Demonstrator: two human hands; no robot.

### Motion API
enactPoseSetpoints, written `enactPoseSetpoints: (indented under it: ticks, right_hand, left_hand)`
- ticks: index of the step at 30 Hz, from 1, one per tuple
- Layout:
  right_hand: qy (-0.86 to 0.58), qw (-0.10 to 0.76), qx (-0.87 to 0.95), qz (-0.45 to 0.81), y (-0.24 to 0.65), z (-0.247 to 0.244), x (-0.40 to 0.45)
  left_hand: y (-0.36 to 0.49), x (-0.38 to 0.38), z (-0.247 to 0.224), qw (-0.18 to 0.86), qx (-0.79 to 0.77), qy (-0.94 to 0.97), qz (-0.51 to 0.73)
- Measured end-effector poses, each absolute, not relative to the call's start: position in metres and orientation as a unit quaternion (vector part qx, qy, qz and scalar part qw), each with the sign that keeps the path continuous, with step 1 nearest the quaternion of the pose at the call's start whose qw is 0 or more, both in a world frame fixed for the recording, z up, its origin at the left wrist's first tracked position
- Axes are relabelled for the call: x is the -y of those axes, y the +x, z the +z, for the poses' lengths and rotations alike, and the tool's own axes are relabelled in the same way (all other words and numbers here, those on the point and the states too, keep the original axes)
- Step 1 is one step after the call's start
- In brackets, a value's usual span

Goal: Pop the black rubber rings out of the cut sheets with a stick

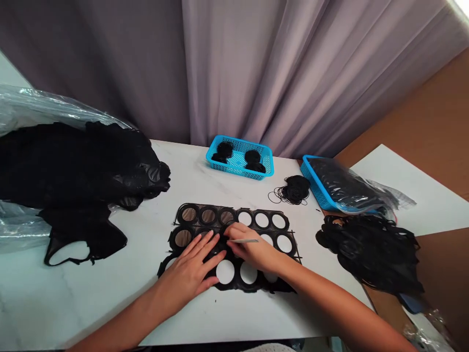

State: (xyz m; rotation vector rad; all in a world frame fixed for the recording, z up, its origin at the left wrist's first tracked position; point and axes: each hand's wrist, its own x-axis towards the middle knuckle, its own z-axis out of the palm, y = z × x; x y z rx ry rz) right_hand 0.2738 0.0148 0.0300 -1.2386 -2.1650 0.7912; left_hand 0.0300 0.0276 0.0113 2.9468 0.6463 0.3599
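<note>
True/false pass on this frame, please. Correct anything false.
1. The right hand holds a thin metal tool. True.
2. The left hand lies flat on the black sheet with round holes. True.
3. Every hole shows white tabletop. False: several at the upper left show brownish discs.
4. The blue plastic basket at the back holds black coils. True.
5. The loose black rings lie inside a basket. False: they lie on the white tabletop.

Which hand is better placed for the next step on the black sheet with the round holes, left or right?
Right, probably. The right hand holds a slim silver tool over the black sheet, while the left hand lies flat on it, empty.
</note>
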Motion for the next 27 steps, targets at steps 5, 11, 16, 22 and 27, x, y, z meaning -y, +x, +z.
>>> enactPoseSetpoints:
  ticks: [5, 11, 16, 22, 27]
  right_hand:
    - [-0.440, 0.256, 0.783, 0.357, 0.275, 0.032, -0.014]
    - [-0.445, 0.252, 0.773, 0.375, 0.276, 0.032, -0.016]
    - [-0.446, 0.253, 0.774, 0.371, 0.275, 0.033, -0.016]
    - [-0.454, 0.268, 0.772, 0.354, 0.275, 0.028, -0.015]
    - [-0.450, 0.279, 0.777, 0.341, 0.275, 0.023, -0.014]
  left_hand:
    - [0.024, -0.032, -0.001, 0.058, -0.202, 0.972, 0.101]
    - [0.025, -0.030, 0.000, 0.061, -0.205, 0.972, 0.096]
    - [0.025, -0.030, 0.002, 0.064, -0.201, 0.972, 0.099]
    - [0.026, -0.026, 0.003, 0.061, -0.202, 0.970, 0.125]
    - [0.026, -0.028, 0.003, 0.019, -0.166, 0.979, 0.115]
